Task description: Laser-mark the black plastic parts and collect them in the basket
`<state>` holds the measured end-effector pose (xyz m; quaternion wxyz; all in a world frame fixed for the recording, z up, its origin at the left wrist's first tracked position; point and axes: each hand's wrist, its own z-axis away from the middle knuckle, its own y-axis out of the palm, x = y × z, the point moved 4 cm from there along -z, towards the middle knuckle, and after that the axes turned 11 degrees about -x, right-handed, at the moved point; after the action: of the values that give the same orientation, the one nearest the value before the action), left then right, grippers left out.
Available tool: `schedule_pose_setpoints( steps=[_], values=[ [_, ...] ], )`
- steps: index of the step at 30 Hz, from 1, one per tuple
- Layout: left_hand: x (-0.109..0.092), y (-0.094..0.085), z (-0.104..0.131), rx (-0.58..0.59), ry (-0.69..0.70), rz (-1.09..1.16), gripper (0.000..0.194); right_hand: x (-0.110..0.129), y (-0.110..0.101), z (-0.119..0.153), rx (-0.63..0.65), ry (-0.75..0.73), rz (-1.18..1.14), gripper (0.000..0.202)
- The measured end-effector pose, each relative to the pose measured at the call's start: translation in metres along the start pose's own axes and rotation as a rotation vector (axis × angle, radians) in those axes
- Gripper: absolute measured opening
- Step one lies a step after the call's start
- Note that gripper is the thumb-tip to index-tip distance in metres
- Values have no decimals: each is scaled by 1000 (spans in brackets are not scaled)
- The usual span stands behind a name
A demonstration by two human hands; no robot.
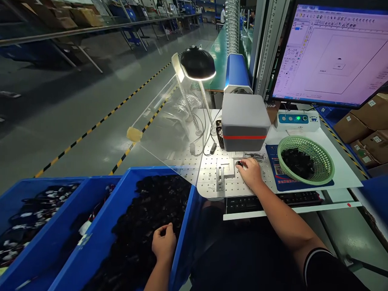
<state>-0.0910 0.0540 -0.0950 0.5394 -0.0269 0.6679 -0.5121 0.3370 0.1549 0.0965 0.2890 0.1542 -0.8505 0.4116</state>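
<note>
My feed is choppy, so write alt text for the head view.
The right hand touches a small black part at the perforated plate; the left hand is over black pieces in a blue bin. To the right, a green basket holds more black pieces, with a lit monitor behind.

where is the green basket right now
In the head view, the green basket is on the blue mat at right, in front of the control box.

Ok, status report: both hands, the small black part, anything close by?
Right hand at small black part over perforated plate, grip unclear. Left hand over black pieces in blue bin, nothing visible in its grip. Grey housing close beyond right hand.
</note>
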Motion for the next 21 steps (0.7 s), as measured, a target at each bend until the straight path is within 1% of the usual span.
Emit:
schedule_pose_setpoints(
  steps=[7, 15, 21],
  values=[
    [4, 0, 1, 51, -88, -10, 31, 0, 4, -1, 52, -33, 0, 18],
    [3, 0, -1, 55, -81, -22, 29, -2, 9, -3, 74, 7, -4, 18],
    [4, 0, -1, 56, -95, -26, 29, -2, 10, -4, 86, 2, -6, 17]
  ],
)
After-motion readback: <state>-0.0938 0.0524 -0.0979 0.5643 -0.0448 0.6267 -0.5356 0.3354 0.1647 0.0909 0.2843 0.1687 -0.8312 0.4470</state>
